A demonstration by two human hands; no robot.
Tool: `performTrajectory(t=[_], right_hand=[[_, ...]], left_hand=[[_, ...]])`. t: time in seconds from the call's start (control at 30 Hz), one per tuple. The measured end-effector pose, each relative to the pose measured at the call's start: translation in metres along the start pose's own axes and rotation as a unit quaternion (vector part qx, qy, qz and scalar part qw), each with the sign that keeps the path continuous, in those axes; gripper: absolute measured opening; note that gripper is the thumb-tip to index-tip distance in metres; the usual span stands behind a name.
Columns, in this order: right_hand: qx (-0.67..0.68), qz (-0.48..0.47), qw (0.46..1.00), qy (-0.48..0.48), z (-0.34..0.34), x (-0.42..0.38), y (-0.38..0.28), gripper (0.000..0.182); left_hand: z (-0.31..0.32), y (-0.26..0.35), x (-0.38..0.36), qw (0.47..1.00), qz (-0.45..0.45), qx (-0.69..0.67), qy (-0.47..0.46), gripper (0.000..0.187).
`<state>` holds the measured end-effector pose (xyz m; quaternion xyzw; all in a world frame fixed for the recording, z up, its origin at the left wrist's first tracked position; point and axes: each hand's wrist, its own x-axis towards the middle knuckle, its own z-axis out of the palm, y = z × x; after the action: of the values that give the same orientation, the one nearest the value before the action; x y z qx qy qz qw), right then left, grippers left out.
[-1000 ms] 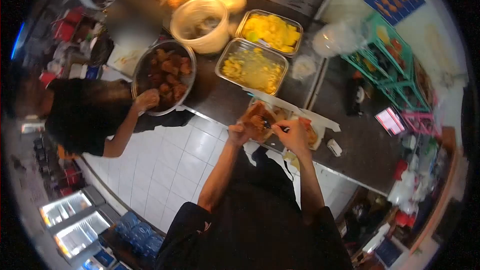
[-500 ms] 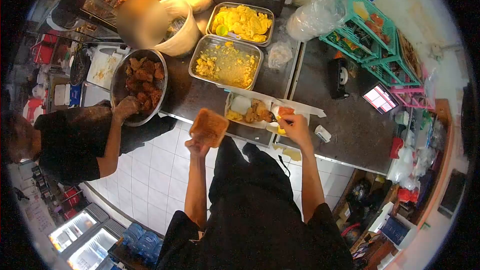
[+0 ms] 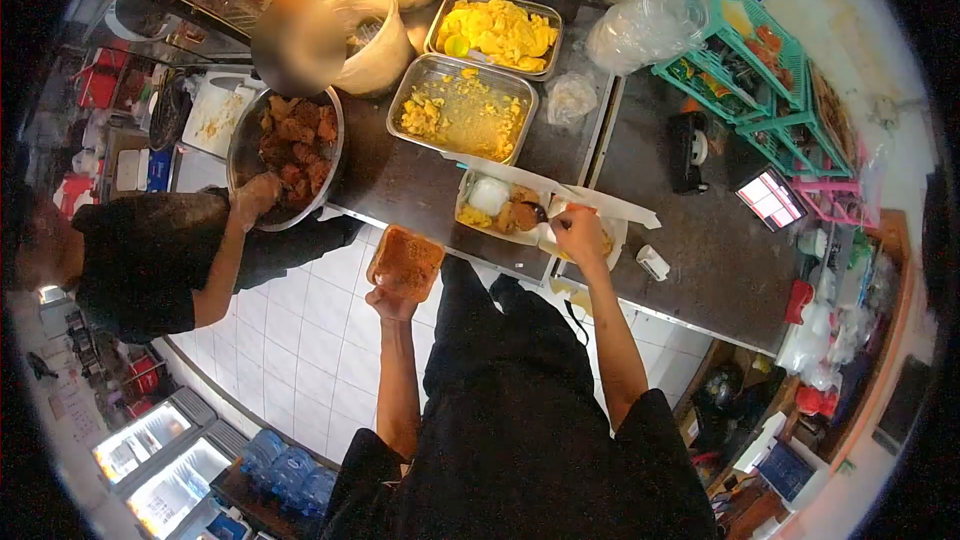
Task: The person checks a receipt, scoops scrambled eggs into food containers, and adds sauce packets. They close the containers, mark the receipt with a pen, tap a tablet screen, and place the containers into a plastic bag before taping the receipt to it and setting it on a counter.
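Observation:
My left hand [image 3: 393,305] grips a square tub [image 3: 437,268] of reddish-brown sauce from beneath, held out past the counter edge with its mouth facing me. In my right hand [image 3: 583,238] is a dark spoon [image 3: 540,212], its bowl over a piece of fried chicken [image 3: 522,214]. That chicken lies in an open paper food box [image 3: 640,212] on the counter, beside a white mound of rice [image 3: 489,195] and some yellow food [image 3: 474,217]. My right hand partly hides a second compartment or box on the right.
Behind the box stand two metal trays of yellow food, one nearly full [image 3: 498,32], one mostly used [image 3: 405,125]. At left, a co-worker's hand [image 3: 258,198] reaches into a steel bowl [image 3: 338,130] of fried chicken. Green baskets [image 3: 770,80] and a phone-like screen [image 3: 771,197] stand right.
The tub has turned so more of the sauce inside shows. My right hand keeps the spoon at the chicken, with small movement. The whole view has shifted slightly.

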<state>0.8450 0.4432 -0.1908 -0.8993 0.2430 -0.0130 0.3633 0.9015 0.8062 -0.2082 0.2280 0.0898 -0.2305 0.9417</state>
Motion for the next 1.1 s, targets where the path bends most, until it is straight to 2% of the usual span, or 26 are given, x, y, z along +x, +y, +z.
performTrajectory(t=[0.03, 0.1, 0.2, 0.33, 0.4, 0.43, 0.53, 0.6, 0.63, 0.7, 0.73, 0.77, 0.8, 0.83, 0.87, 0.9, 0.93, 1.0, 1.07, 1.1], right_hand=[[0.0, -0.002, 1.0, -0.001, -0.001, 0.002, -0.002, 0.016], [-0.034, 0.036, 0.997, -0.056, -0.004, 0.003, -0.007, 0.017], [-0.049, 0.074, 0.995, -0.049, -0.012, 0.002, -0.011, 0.015], [-0.094, 0.031, 0.993, -0.06, -0.011, -0.002, 0.007, 0.014], [-0.142, 0.038, 0.989, 0.026, -0.01, -0.002, 0.01, 0.013], [-0.149, 0.047, 0.988, -0.012, -0.015, -0.001, 0.002, 0.014], [-0.166, 0.05, 0.984, 0.037, -0.017, 0.002, -0.011, 0.018], [-0.181, 0.044, 0.982, 0.025, -0.017, -0.004, -0.009, 0.02], [-0.193, 0.033, 0.981, 0.012, -0.015, -0.002, -0.012, 0.022], [-0.106, 0.045, 0.991, 0.073, -0.016, -0.005, -0.021, 0.019], [-0.094, 0.003, 0.994, 0.062, -0.044, -0.016, -0.081, 0.018], [-0.17, 0.03, 0.983, -0.054, -0.01, -0.002, -0.015, 0.023], [-0.084, -0.035, 0.996, -0.011, -0.04, -0.015, -0.075, 0.02], [-0.125, -0.029, 0.992, 0.005, -0.024, -0.011, -0.043, 0.02], [-0.085, -0.04, 0.994, 0.048, -0.033, -0.019, -0.06, 0.02], [-0.127, -0.056, 0.99, 0.012, -0.029, -0.019, -0.049, 0.02], [-0.171, -0.064, 0.983, -0.018, -0.023, -0.015, -0.038, 0.02], [-0.11, -0.06, 0.992, 0.019, -0.018, -0.016, -0.035, 0.02], [0.111, -0.074, 0.986, 0.096, -0.012, 0.003, -0.028, 0.009], [0.18, 0.015, 0.981, 0.068, -0.007, 0.011, -0.025, 0.009]], left_hand=[[0.002, -0.002, -0.001, 1.0, 0.001, -0.011, 0.002, 0.083], [-0.001, -0.006, -0.003, 1.0, 0.011, -0.008, 0.0, 0.082], [0.006, -0.01, 0.002, 0.999, 0.022, -0.015, -0.019, 0.081], [0.008, -0.009, -0.002, 0.999, -0.004, -0.032, -0.002, 0.083], [0.008, -0.011, -0.002, 0.999, -0.015, -0.037, 0.001, 0.083], [0.012, -0.013, 0.0, 0.999, -0.011, -0.036, -0.003, 0.083], [0.014, -0.016, 0.007, 0.999, 0.007, -0.033, -0.017, 0.084], [0.011, -0.018, 0.005, 0.999, -0.02, -0.029, -0.002, 0.086], [-0.024, -0.024, 0.006, 0.999, -0.005, -0.038, 0.004, 0.085], [-0.114, -0.044, 0.014, 0.995, -0.053, -0.08, -0.03, 0.071], [-0.109, -0.051, 0.021, 0.997, -0.042, -0.066, -0.019, 0.073], [-0.093, -0.053, 0.023, 0.997, -0.039, -0.059, -0.005, 0.075], [-0.081, -0.052, 0.026, 0.998, -0.041, -0.054, 0.007, 0.077], [-0.07, -0.051, 0.029, 0.998, -0.042, -0.047, 0.017, 0.08], [-0.035, -0.039, 0.024, 0.994, -0.064, 0.017, 0.085, 0.085], [-0.065, -0.048, 0.034, 0.997, -0.064, -0.036, -0.006, 0.089], [-0.058, -0.046, 0.037, 0.997, -0.047, -0.044, -0.042, 0.093], [-0.019, -0.031, 0.037, 0.998, -0.015, -0.041, -0.037, 0.094], [-0.006, -0.022, 0.045, 0.995, -0.032, -0.04, -0.082, 0.093], [0.0, -0.019, 0.041, 0.994, -0.032, -0.036, -0.094, 0.093]])
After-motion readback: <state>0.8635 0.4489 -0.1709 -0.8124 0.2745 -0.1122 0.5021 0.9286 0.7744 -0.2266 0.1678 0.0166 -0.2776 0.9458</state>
